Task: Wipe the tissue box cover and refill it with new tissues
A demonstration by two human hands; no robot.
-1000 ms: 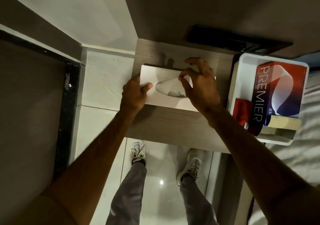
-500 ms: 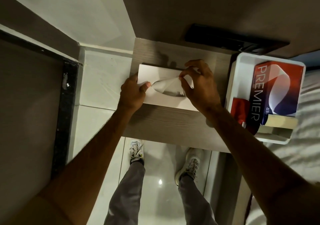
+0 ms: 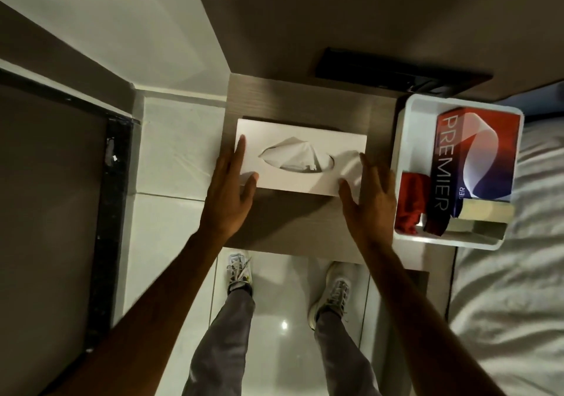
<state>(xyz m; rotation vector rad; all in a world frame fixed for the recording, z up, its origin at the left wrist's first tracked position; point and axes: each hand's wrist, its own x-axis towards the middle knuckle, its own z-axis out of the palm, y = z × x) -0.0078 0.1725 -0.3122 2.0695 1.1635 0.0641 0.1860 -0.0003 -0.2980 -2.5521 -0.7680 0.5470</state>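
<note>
A white tissue box cover (image 3: 320, 178) lies flat on the wooden side table (image 3: 293, 221). A white tissue (image 3: 297, 156) sticks up through its oval slot. My left hand (image 3: 230, 191) rests flat against the cover's left end, fingers spread, thumb on its front edge. At the right end, my right hand (image 3: 370, 200) lies open, fingers touching the cover's near right corner. Neither hand holds anything.
A white tray (image 3: 399, 139) stands at the table's right edge, holding a red and blue PREMIER tissue box (image 3: 476, 163), a red cloth (image 3: 410, 203) and a beige block (image 3: 485, 212). A bed with white sheets (image 3: 515, 288) lies to the right. My legs and shoes stand on the tiled floor below.
My right hand let go of the tissue it was pulling up and moved to the cover's right end. The left hand opened flat at the left end. The tissue now stands free.
</note>
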